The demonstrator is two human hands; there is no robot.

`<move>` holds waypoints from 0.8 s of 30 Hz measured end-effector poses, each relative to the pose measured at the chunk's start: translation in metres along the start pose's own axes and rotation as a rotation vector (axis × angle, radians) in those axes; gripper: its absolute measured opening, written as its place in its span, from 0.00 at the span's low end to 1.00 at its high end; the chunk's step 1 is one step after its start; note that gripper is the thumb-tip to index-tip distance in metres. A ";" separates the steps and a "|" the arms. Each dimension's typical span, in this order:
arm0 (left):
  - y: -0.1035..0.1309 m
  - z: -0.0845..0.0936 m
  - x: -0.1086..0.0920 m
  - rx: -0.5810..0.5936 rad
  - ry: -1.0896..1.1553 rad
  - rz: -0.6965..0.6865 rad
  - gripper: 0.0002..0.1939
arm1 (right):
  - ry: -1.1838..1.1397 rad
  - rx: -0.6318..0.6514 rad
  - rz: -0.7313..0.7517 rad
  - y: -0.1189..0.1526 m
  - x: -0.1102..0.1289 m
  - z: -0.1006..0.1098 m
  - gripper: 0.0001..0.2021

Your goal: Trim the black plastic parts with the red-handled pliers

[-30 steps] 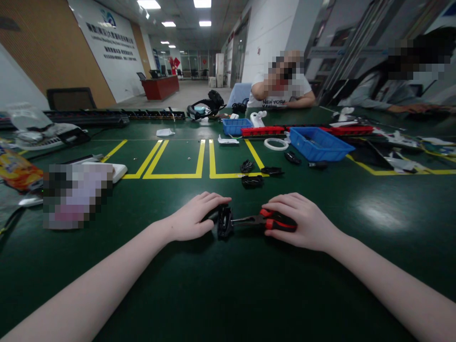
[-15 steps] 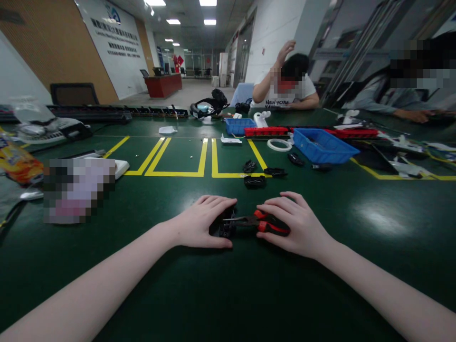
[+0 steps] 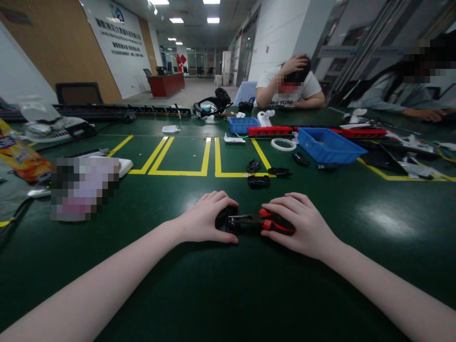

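My left hand curls around a small black plastic part, thumb on the near side and fingers on the far side. Most of that part is hidden in the grip. In my right hand is a pair of pliers with red and black handles, the fingers wrapped over them. The jaws point left and meet the black part; whether they clamp it I cannot tell. Just beyond my hands lie more black pieces, among them a ribbed one and a bundled one.
The green table carries yellow tape lines. Farther back are a large blue bin, a small blue bin, a white ring and red strips. A snack bag lies left. Two people sit across the table.
The pliers have turned in my right hand, so their jaws look broader against the black part. My left hand keeps its hold. The person opposite has lowered a raised hand onto their head.
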State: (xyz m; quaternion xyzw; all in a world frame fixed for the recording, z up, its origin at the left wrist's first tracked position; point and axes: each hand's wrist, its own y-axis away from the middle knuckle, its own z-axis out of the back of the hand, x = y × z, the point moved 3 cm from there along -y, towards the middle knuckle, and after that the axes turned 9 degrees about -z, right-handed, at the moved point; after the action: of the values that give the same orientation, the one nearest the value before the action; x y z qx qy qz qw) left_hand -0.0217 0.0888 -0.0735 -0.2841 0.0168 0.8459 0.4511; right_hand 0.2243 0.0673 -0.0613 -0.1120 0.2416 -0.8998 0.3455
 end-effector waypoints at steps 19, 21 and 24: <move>-0.002 0.001 -0.003 -0.005 -0.016 -0.013 0.35 | -0.024 0.017 -0.016 0.001 -0.003 0.000 0.20; -0.002 0.002 -0.003 -0.001 -0.011 -0.009 0.35 | -0.037 0.032 -0.029 0.002 -0.004 0.000 0.20; -0.002 0.001 -0.001 0.003 -0.004 -0.005 0.36 | -0.070 0.060 -0.042 0.002 -0.004 -0.001 0.19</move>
State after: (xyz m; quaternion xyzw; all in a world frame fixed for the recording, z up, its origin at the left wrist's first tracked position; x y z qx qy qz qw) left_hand -0.0203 0.0890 -0.0713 -0.2816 0.0165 0.8454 0.4535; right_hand 0.2278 0.0690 -0.0628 -0.1382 0.1998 -0.9093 0.3378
